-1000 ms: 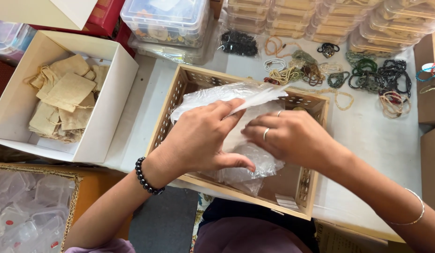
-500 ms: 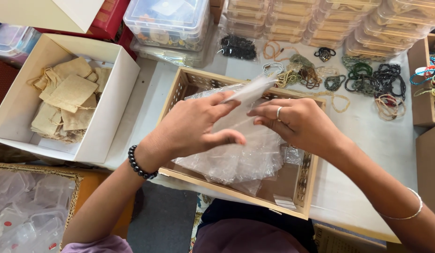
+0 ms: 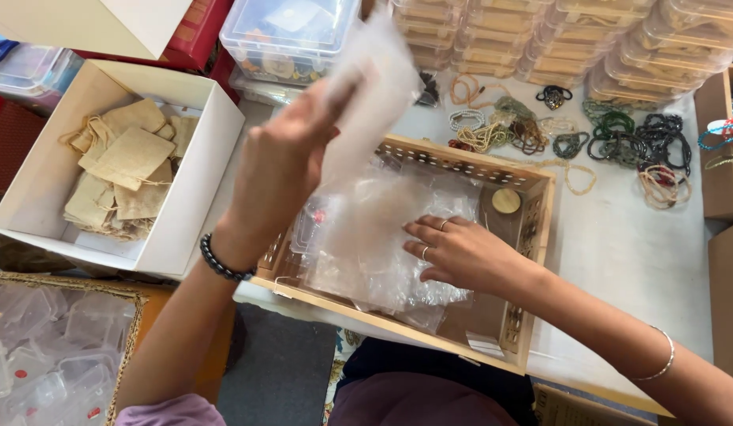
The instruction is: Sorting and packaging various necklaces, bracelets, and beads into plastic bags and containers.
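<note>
- A clear plastic bag, blurred and translucent, has been lifted away from the tray by the left hand, pinched shut on it.
- The right hand is laid flat, fingers spread, on the crinkled bag pile in the wooden tray.

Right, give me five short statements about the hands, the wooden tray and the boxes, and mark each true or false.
1. The left hand lifts a clear plastic bag above the wooden tray. True.
2. The right hand holds a bracelet. False: it rests flat on the pile of plastic bags in the tray.
3. The white box holds beige cloth pouches. True.
4. The wooden tray is empty. False: plastic bags fill it.
5. Beaded bracelets lie on the table beyond the tray. True.
</note>
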